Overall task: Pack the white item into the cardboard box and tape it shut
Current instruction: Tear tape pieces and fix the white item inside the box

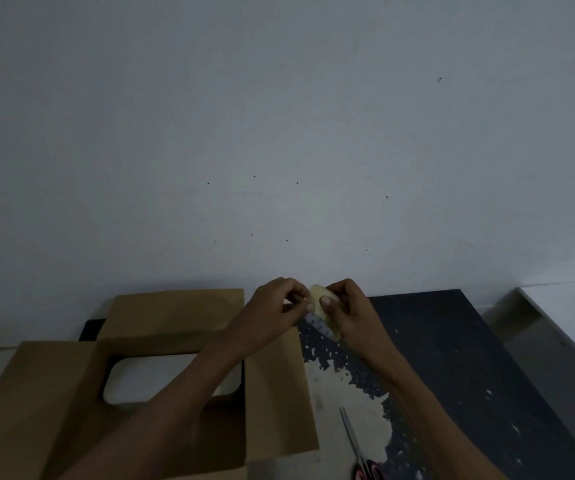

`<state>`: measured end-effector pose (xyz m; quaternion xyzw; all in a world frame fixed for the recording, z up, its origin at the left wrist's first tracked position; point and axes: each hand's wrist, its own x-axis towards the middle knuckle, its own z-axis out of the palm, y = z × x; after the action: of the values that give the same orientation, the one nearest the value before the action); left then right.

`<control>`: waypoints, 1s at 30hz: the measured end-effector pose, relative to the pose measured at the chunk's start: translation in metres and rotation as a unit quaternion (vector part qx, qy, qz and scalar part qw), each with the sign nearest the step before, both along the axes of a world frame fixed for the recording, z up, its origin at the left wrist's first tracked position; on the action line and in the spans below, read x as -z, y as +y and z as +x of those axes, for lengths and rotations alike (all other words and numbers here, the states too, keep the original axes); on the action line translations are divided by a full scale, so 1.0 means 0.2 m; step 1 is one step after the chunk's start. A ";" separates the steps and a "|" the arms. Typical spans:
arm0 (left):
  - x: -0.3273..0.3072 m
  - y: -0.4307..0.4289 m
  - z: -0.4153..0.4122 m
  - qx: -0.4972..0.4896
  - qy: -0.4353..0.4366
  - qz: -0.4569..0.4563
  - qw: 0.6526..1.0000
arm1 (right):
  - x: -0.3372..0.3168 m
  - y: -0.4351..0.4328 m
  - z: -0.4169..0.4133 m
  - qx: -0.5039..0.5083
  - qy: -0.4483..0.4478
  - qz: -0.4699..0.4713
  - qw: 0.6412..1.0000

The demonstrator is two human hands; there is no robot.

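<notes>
1. Box (175, 313), flaps open, holds the white item (161, 375), flat with rounded corners.
2. Right hand (348, 306) grips a yellowish tape roll (318, 295); left hand (274, 303) fingers (298, 292) pinch its edge.
3. Scissors (356, 448) lie on the dark, paint-worn surface (452, 358) against a grey wall (279, 133).

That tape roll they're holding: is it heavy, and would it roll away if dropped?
Probably light: the left hand and right hand hold the tape roll with fingertips alone. Being a ring, it would likely roll if it landed on edge, and lie still if flat.
</notes>
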<state>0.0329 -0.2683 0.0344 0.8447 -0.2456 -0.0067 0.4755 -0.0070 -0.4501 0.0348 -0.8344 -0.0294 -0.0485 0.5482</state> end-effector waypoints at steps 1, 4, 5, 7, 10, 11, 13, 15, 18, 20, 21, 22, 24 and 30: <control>-0.01 0.00 0.00 0.000 0.000 0.008 1.000 | 0.00 0.00 0.00 -0.002 -0.002 -0.004 1.000; -0.02 0.00 0.01 -0.013 -0.007 0.008 1.000 | 0.00 0.01 0.00 -0.001 -0.011 -0.013 1.000; -0.02 -0.01 0.01 -0.021 -0.004 0.008 1.000 | 0.00 0.02 0.00 0.000 -0.012 -0.015 1.000; -0.03 -0.01 0.01 -0.031 0.000 0.029 0.999 | 0.00 0.02 0.00 0.004 -0.010 -0.016 1.000; -0.02 -0.04 0.01 -0.024 -0.027 0.094 0.995 | 0.01 0.03 -0.01 0.009 -0.012 -0.025 1.000; -0.01 -0.05 0.00 -0.025 -0.039 0.110 0.993 | 0.01 0.04 -0.01 0.007 -0.016 -0.031 0.999; 0.01 -0.06 0.00 -0.041 -0.047 0.115 0.991 | 0.00 0.04 -0.01 -0.001 -0.022 -0.044 0.999; 0.03 -0.07 0.00 -0.059 -0.041 0.098 0.993 | -0.01 0.04 -0.01 -0.009 -0.020 -0.040 0.999; 0.02 -0.07 -0.02 -0.088 -0.031 0.109 0.990 | -0.02 0.04 -0.03 -0.018 -0.017 -0.018 1.000; 0.03 -0.08 -0.04 -0.096 -0.039 0.117 0.988 | -0.01 0.05 -0.03 -0.025 -0.016 -0.017 0.999; 0.05 -0.08 -0.04 -0.100 -0.043 0.120 0.987 | -0.01 0.04 -0.04 -0.030 -0.016 -0.025 0.999; 0.05 -0.07 -0.05 -0.106 -0.044 0.124 0.986 | -0.01 0.04 -0.04 -0.034 -0.014 -0.033 0.999; 0.05 -0.07 -0.05 -0.131 -0.028 0.115 0.984 | 0.00 0.04 -0.06 -0.046 -0.011 -0.032 0.998; 0.00 -0.06 -0.04 -0.148 0.083 0.003 0.985 | 0.01 0.04 -0.10 -0.051 -0.006 0.018 0.999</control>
<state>0.0256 -0.2794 0.0354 0.8697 -0.0771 -0.0072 0.4874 -0.0265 -0.4426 0.0323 -0.8214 -0.0743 -0.0256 0.5649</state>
